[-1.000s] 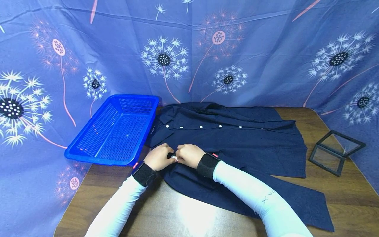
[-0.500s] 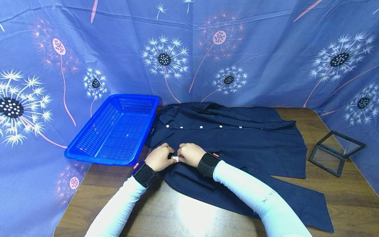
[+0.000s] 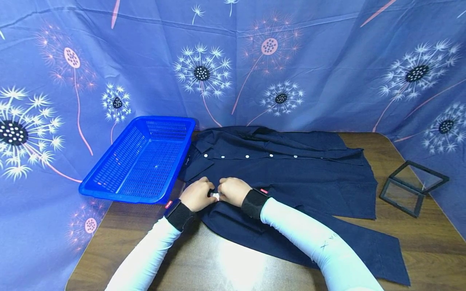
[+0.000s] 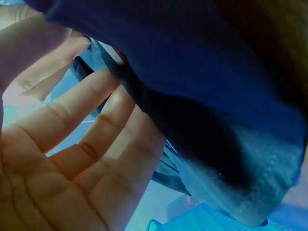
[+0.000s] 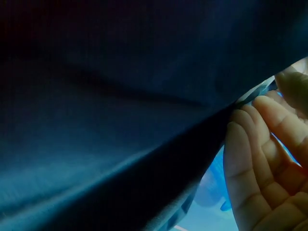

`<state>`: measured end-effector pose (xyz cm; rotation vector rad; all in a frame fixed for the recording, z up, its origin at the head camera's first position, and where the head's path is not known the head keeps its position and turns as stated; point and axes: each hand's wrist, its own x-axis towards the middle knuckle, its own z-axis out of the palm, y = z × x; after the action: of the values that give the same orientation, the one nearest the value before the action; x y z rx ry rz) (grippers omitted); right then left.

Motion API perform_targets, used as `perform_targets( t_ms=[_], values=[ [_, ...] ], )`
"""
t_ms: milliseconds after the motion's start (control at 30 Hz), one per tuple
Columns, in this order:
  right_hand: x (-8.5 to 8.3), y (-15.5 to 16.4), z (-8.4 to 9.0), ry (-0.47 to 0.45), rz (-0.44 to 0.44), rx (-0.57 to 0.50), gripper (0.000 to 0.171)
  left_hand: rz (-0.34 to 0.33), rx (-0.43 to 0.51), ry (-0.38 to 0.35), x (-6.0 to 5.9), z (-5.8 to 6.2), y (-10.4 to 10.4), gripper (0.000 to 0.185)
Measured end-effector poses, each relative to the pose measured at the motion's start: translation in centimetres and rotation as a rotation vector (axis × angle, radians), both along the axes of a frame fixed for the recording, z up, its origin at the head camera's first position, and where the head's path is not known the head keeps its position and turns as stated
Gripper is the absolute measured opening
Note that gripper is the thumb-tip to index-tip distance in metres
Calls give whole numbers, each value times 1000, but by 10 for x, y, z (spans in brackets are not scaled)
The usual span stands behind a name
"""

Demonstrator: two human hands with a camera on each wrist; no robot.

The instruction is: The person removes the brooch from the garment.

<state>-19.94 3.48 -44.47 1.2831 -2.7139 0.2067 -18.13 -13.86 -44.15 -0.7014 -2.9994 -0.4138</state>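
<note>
A navy long-sleeved shirt (image 3: 291,178) with a row of white buttons lies flat, its collar to the left. Near the collar end, my left hand (image 3: 197,195) pinches the cloth between thumb and fingers. Close beside it, my right hand (image 3: 234,190) pinches the same part of the shirt. Between the two sets of fingertips shows a small white piece (image 3: 215,196), mostly hidden by the hands. The left wrist view has the fingers (image 4: 86,115) behind a dark fold of cloth. Fingertips meet the raised shirt edge (image 5: 163,144) in the right wrist view.
A blue plastic basket (image 3: 165,198) stands on the left, right against the shirt's collar. To the right lies a black-framed clear case (image 3: 418,188), opened out. Under everything is a wooden table (image 3: 109,242), with a patterned blue cloth (image 3: 320,60) hanging behind.
Both hands stay at the same spot on the shirt, with only slight finger and wrist shifts. A little more of the white piece shows between them than a second ago.
</note>
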Motion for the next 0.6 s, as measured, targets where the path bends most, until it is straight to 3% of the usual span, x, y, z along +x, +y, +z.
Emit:
perform_targets(
  t_ms=[200,600],
  values=[
    [0,0,-2,6,-2,2,13,-5,-18,8,-1,0,0,31],
    [-3,0,0,-2,79,2,11,-20,-1,16,-1,0,0,32]
  ],
)
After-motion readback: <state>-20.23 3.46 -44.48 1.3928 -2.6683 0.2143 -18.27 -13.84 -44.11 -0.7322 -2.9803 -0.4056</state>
